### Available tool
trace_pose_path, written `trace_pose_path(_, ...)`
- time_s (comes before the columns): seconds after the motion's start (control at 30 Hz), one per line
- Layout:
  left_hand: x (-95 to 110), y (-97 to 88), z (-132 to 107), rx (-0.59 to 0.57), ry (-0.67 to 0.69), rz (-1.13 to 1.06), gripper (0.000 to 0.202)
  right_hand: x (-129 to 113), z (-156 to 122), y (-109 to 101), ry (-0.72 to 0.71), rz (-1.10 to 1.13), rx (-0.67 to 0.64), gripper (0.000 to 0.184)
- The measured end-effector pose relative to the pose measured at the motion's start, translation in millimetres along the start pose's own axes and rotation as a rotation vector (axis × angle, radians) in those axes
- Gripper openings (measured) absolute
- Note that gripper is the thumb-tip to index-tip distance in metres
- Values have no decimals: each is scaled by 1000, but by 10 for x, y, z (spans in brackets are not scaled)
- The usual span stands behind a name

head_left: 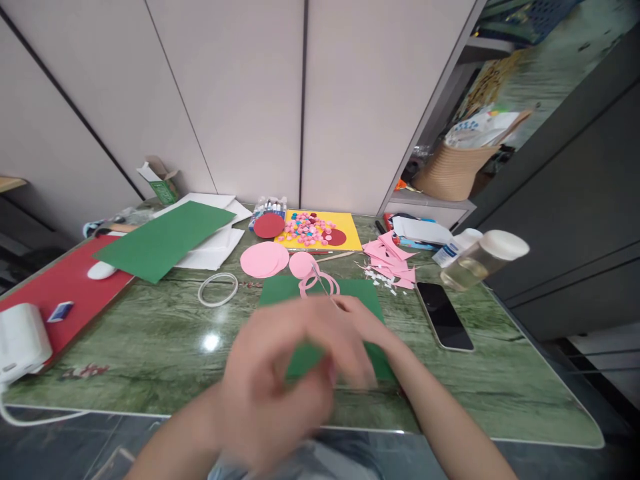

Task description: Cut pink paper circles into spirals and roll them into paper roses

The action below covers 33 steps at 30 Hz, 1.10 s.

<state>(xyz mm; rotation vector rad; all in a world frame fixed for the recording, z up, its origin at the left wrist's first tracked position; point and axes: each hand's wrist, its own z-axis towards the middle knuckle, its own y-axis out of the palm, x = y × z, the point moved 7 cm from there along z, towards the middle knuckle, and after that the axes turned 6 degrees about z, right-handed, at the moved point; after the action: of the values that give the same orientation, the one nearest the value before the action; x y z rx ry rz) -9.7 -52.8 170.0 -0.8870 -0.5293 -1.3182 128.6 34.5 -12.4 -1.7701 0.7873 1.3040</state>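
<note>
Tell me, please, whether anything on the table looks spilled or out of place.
The white scraps do: they lie scattered loose on the table beside a jagged heap of pink offcuts. The beads might look spilled too, strewn uncontained across the yellow sheet, perhaps deliberately.

Grn tbl [160, 340] w/ phone [445, 317], pink scraps [387, 257].

Small green box [165, 192]: pale print on its side, too small for me to read.
White bottle [454, 251]: a blue label whose lettering I can't make out.
Blue-and-white block [61, 312]: marks on its sleeve, illegible to me.
Readable words or numbers: none I can find.
</note>
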Motion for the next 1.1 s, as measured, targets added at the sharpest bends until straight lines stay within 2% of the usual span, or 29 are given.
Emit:
trace_pose_path(0.07,-378,-19,217,74,-24,9,8,-3,1,-32,-8,3,19,27)
trace_pose_path(0.17,-1088,-70,404,229,-172,138,26,-10,2,-76,-17,9,56,33)
trace_pose_path(0.23,-1480,-28,414,222,-282,191,40,-15,2,-82,-16,26,63,33)
trace_pose_path(0.33,-1814,106,327,142,-377,60,45,-17,5,-67,-8,43,56,34)
trace_pose_path(0.43,-1909,203,236,123,-403,-188,41,-6,14,-53,-4,42,50,36)
trace_pose_path(0.53,-1917,221,195,149,-404,-296,36,21,29,-53,4,45,48,35)
trace_pose_path(0.77,-1902,238,181,154,-419,-365,40,40,43,-48,2,47,39,36)
trace_pose_path(1.1,-1913,222,176,175,-411,-346,43,21,27,-24,-1,45,20,37)
